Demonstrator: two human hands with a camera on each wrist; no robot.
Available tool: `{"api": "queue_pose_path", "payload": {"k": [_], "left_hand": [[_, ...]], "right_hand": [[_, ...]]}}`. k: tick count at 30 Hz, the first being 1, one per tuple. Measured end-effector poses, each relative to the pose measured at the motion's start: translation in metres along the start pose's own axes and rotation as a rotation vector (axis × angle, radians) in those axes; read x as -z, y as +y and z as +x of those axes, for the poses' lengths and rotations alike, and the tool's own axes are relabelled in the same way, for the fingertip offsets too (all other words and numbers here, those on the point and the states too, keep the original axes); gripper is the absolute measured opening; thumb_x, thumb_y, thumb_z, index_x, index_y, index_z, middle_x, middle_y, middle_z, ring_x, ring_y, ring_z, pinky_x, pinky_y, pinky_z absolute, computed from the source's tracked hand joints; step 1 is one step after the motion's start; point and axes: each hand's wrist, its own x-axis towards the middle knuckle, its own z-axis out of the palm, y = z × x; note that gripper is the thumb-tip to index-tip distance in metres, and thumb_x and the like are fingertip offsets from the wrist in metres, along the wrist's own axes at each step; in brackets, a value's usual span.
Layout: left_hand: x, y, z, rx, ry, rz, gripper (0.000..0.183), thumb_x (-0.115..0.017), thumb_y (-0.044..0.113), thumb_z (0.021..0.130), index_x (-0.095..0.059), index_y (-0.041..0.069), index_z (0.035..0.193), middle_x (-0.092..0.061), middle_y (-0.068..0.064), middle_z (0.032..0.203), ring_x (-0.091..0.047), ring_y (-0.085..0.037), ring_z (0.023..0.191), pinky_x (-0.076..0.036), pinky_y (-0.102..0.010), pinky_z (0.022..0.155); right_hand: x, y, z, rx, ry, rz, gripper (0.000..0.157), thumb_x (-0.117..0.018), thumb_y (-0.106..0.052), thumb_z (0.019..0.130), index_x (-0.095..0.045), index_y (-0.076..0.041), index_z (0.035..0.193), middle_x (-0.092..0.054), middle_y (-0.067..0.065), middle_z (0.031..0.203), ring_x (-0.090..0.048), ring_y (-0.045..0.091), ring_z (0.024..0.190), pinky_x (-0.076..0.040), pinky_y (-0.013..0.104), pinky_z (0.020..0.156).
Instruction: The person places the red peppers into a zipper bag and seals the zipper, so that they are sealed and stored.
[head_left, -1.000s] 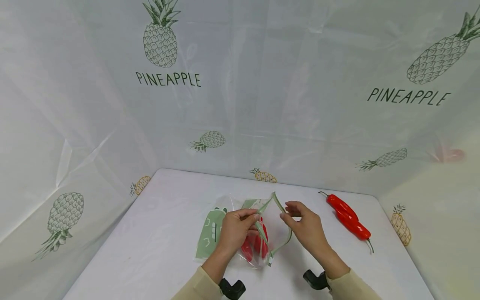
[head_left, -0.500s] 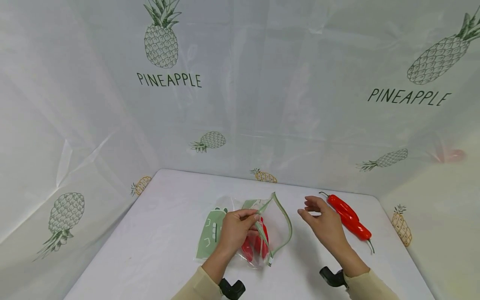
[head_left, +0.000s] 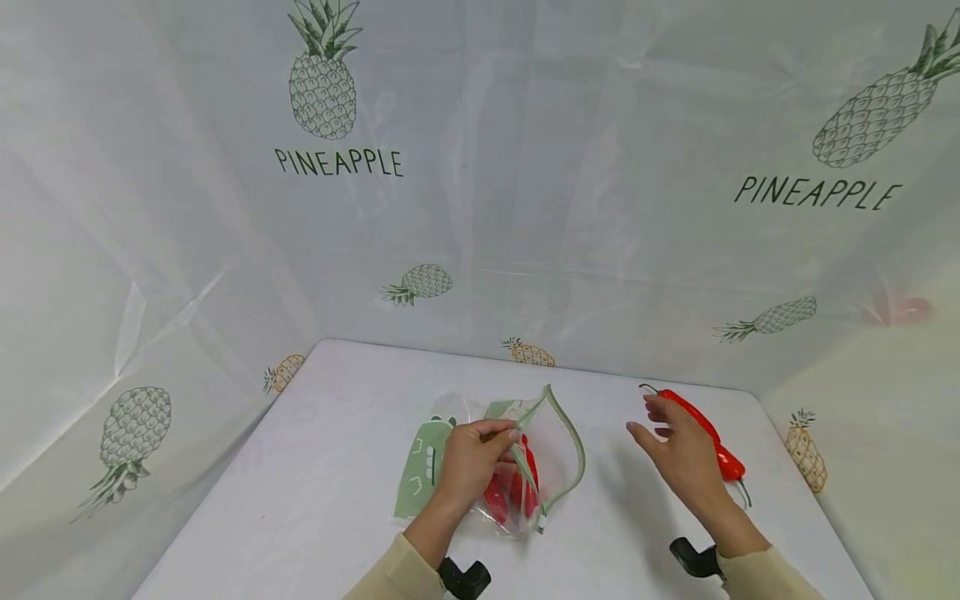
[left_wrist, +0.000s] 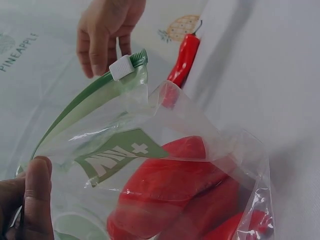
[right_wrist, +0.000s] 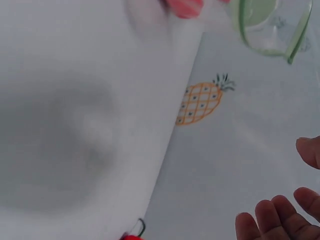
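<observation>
My left hand (head_left: 468, 467) pinches the green-edged mouth of a clear zip bag (head_left: 420, 479) between thumb and fingers. The mouth gapes to the right, and a white slider (left_wrist: 121, 68) sits at one end of the zip strip in the left wrist view. Inside the bag lie red peppers (left_wrist: 160, 192), seen through the plastic. My right hand (head_left: 686, 458) holds nothing, its fingers spread and loosely bent. It overlaps two long red chili peppers (head_left: 731, 464) in the head view, hiding part of them; a green stem shows at each end.
The bag and peppers are on a white table (head_left: 300, 467). A pale curtain (head_left: 480, 208) printed with pineapples hangs behind and at both sides. Black camera mounts (head_left: 465, 578) are strapped to both wrists.
My right hand has let go of the bag's mouth and moved right to the loose chili peppers. The left hand stays in place on the bag, whose mouth remains spread.
</observation>
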Motion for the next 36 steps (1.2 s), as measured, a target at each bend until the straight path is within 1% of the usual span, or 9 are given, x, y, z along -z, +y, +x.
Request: {"api": "queue_pose_path", "payload": {"k": [2,4,6,8,10,12,14,25,36], "left_hand": [[0.0,-0.001,0.0,-0.001,0.002,0.007,0.022,-0.077,0.015,0.098,-0.08,0.002,0.116,-0.079,-0.011,0.099,-0.074,-0.013,0.069,-0.067,-0.031,0.067],[0.0,-0.002,0.0,-0.008,0.003,0.011,0.022,-0.077,0.014,0.098,-0.079,0.002,0.116,-0.079,-0.012,0.1,-0.074,-0.014,0.069,-0.067,-0.031,0.066],[0.0,-0.002,0.0,-0.004,0.005,0.015,0.022,-0.076,0.014,0.098,-0.079,0.002,0.116,-0.078,-0.011,0.099,-0.074,-0.014,0.069,-0.067,-0.031,0.066],[0.0,-0.003,0.0,-0.003,0.006,0.017,0.022,-0.076,0.014,0.098,-0.079,0.002,0.116,-0.078,-0.011,0.099,-0.075,-0.015,0.069,-0.067,-0.031,0.066],[0.0,-0.004,0.001,0.003,0.006,0.016,0.022,-0.077,0.014,0.098,-0.079,0.003,0.116,-0.078,-0.01,0.099,-0.075,-0.015,0.07,-0.067,-0.031,0.067],[0.0,-0.004,0.001,-0.002,0.004,0.014,0.022,-0.077,0.014,0.098,-0.079,0.002,0.116,-0.078,-0.011,0.099,-0.075,-0.015,0.07,-0.067,-0.031,0.067],[0.0,-0.004,0.001,-0.004,0.004,0.014,0.022,-0.076,0.014,0.098,-0.079,0.002,0.116,-0.079,-0.011,0.1,-0.075,-0.015,0.07,-0.067,-0.031,0.067],[-0.001,-0.002,-0.001,0.001,0.003,0.015,0.025,-0.077,0.014,0.097,-0.079,0.0,0.118,-0.079,-0.014,0.101,-0.074,-0.013,0.068,-0.067,-0.035,0.067],[0.0,-0.007,0.001,0.009,0.0,0.028,0.023,-0.078,0.015,0.097,-0.08,0.003,0.116,-0.079,-0.009,0.097,-0.074,-0.014,0.069,-0.067,-0.032,0.067]], "right_hand": [[0.002,0.008,0.0,0.006,0.019,0.005,0.053,-0.083,-0.021,0.093,-0.062,-0.003,0.138,-0.07,0.019,0.127,-0.07,0.037,0.108,-0.062,0.019,0.088],[0.005,0.016,0.0,-0.001,0.021,0.015,0.053,-0.083,-0.022,0.093,-0.062,-0.003,0.137,-0.07,0.019,0.128,-0.07,0.036,0.11,-0.05,0.002,0.085],[0.008,0.024,-0.001,-0.027,0.013,0.027,0.055,-0.082,-0.025,0.094,-0.06,-0.003,0.14,-0.069,0.02,0.131,-0.07,0.038,0.111,-0.043,-0.003,0.08],[0.012,0.033,-0.002,-0.049,0.001,0.018,0.059,-0.081,-0.028,0.096,-0.056,-0.002,0.143,-0.067,0.023,0.134,-0.069,0.043,0.114,-0.055,0.007,0.08],[0.015,0.042,-0.004,-0.07,-0.007,0.004,0.064,-0.079,-0.03,0.097,-0.052,0.0,0.146,-0.064,0.028,0.137,-0.067,0.047,0.116,-0.065,0.026,0.081],[0.018,0.052,-0.004,-0.093,-0.013,-0.004,0.067,-0.078,-0.03,0.098,-0.048,0.001,0.15,-0.06,0.03,0.141,-0.065,0.05,0.119,-0.067,0.047,0.083],[0.022,0.062,-0.004,-0.111,-0.014,-0.011,0.071,-0.078,-0.03,0.098,-0.045,0.002,0.152,-0.057,0.033,0.144,-0.061,0.053,0.121,-0.063,0.06,0.085],[0.034,0.112,0.0,-0.272,-0.061,0.003,0.08,-0.068,-0.035,0.104,-0.028,0.0,0.163,-0.044,0.037,0.153,-0.052,0.057,0.131,-0.049,0.065,0.101],[0.032,0.14,-0.001,-0.399,-0.099,0.02,0.085,-0.068,-0.025,0.104,-0.016,0.001,0.166,-0.034,0.04,0.158,-0.042,0.061,0.138,-0.046,0.073,0.107]]}}
